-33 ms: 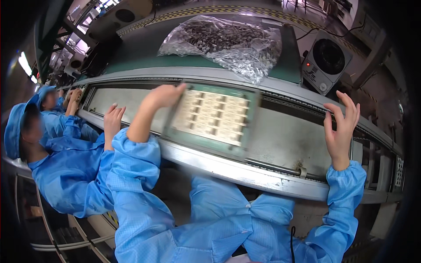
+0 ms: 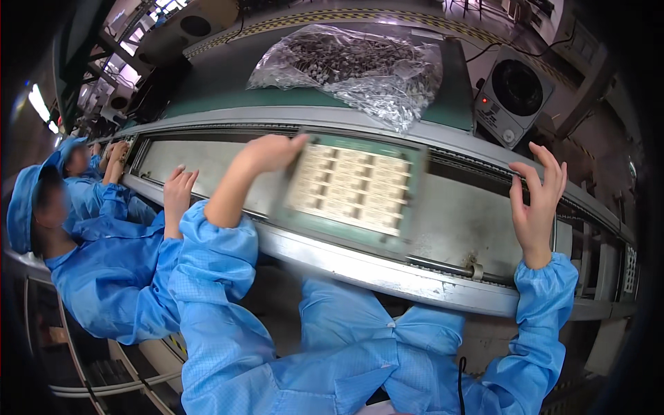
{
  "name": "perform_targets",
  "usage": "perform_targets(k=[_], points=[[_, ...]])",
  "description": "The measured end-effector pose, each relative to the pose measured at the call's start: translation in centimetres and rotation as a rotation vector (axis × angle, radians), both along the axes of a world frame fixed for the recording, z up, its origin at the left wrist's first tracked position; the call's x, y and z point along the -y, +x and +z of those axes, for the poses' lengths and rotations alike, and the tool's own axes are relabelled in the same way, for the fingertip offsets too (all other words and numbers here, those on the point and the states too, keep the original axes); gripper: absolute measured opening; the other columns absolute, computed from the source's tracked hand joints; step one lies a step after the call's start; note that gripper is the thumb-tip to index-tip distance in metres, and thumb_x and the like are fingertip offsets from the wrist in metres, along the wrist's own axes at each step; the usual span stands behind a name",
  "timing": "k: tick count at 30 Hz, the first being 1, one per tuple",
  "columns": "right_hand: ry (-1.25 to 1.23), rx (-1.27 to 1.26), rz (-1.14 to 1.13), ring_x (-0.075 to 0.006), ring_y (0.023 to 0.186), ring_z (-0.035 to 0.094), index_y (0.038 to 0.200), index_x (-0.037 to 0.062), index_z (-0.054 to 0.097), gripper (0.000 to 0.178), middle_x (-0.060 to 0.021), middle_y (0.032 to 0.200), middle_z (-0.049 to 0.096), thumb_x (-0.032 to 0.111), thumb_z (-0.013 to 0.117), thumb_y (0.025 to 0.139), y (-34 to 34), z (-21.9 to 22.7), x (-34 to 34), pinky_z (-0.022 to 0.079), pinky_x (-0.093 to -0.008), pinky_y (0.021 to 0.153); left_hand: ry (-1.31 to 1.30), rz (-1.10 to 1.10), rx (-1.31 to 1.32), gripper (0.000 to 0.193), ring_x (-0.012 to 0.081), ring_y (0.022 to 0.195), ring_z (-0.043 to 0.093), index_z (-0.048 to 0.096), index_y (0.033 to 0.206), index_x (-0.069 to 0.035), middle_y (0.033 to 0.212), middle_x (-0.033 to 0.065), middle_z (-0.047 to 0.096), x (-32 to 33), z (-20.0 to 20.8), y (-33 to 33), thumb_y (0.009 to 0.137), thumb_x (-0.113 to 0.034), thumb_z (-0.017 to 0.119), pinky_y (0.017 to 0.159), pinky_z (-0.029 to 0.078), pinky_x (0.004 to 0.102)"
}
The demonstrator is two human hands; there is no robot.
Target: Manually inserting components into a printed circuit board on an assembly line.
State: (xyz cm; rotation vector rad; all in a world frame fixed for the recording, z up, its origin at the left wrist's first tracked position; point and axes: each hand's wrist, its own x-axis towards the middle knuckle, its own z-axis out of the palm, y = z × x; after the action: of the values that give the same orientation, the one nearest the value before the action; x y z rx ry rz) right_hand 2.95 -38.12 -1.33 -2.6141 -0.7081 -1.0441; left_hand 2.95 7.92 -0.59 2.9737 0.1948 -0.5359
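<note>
A green rectangular pallet (image 2: pixel 340 240) holding several rows of cream-coloured boards (image 2: pixel 351 187) lies across the conveyor's two rails, slightly blurred by motion. At its far left corner, my left hand (image 2: pixel 271 153) has its fingers closed on the edge; the fingertips are partly hidden. My right hand (image 2: pixel 538 204) is at the right side of the conveyor, apart from the pallet. Its fingers are spread and curved by the far rail, and nothing shows in them.
The conveyor's metal front rail (image 2: pixel 332 254) runs in front of me. Beyond it, a clear plastic bag (image 2: pixel 346 66) of small metallic parts lies on a green surface (image 2: pixel 214 93). A fan unit (image 2: pixel 513 93) stands at the far right. A co-worker in blue (image 2: pixel 111 263) sits close on my left.
The pallet has slid a little to the right along the conveyor, and my left hand has moved with it. My right hand is nearly still.
</note>
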Motion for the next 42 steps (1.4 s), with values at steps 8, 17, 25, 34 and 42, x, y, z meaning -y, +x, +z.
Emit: perform_targets(k=[8, 17, 25, 34, 42], points=[[0.106, -0.068, -0.012, -0.0318, 0.133, 0.045, 0.101, 0.0083, 0.065, 0.014, -0.0095, 0.138, 0.052, 0.004, 0.06, 0.089, -0.6, 1.1, 1.4, 0.019, -0.0533, 0.121, 0.233, -0.177, 0.695, 0.027, 0.0331, 0.1, 0.069, 0.072, 0.111, -0.019, 0.108, 0.0106, 0.072, 7.9, 2.3, 15.6, 0.094, -0.034, 0.056, 0.084, 0.056, 0.0476], [0.108, -0.157, -0.039, -0.0317, 0.131, 0.048, 0.098, 0.0074, 0.064, 0.011, -0.0107, 0.135, 0.053, 0.003, 0.059, 0.089, -0.1, 0.7, 2.3, 0.019, -0.0568, 0.12, 0.402, -0.065, 0.659, 0.019, 0.0261, 0.115, 0.067, 0.074, 0.1, -0.021, 0.115, 0.0023, 0.073, 5.4, -2.3, 26.7, 0.091, -0.022, 0.057, 0.095, 0.047, 0.0608], [0.038, 0.094, 0.369, -0.035, 0.107, 0.057, 0.097, 0.0059, 0.063, 0.015, -0.012, 0.114, 0.06, 0.004, 0.063, 0.082, 11.5, 2.3, -3.2, 0.043, -0.0452, 0.097, -0.102, -0.192, 1.093, 0.026, 0.0258, 0.081, 0.073, 0.077, 0.107, -0.016, 0.093, 0.0105, 0.076, 1.4, 4.7, 22.3, 0.092, -0.033, 0.065, 0.075, 0.056, 0.0356], [-0.238, -0.202, 0.13, -0.0324, 0.126, 0.057, 0.139, 0.017, 0.054, 0.042, -0.013, 0.133, 0.06, 0.026, 0.055, 0.097, 26.7, 1.6, -21.9, 0.049, -0.0491, 0.1, -0.456, -0.112, 1.095, 0.02, 0.0227, 0.071, 0.069, 0.075, 0.103, -0.005, 0.089, 0.0128, 0.073, 5.4, 0.7, 5.6, 0.088, -0.018, 0.071, 0.07, 0.05, 0.0373], [-0.231, -0.068, 0.256, -0.0332, 0.083, 0.07, 0.099, 0.0005, 0.071, 0.017, -0.0192, 0.087, 0.072, 0.01, 0.059, 0.091, 31.1, 1.2, -25.4, 0.056, -0.0438, 0.078, -0.002, -0.434, 1.263, 0.009, 0.0151, 0.078, 0.061, 0.067, 0.098, -0.012, 0.081, -0.0003, 0.066, 9.6, -0.8, -1.1, 0.089, -0.014, 0.068, 0.081, 0.036, 0.0366]])
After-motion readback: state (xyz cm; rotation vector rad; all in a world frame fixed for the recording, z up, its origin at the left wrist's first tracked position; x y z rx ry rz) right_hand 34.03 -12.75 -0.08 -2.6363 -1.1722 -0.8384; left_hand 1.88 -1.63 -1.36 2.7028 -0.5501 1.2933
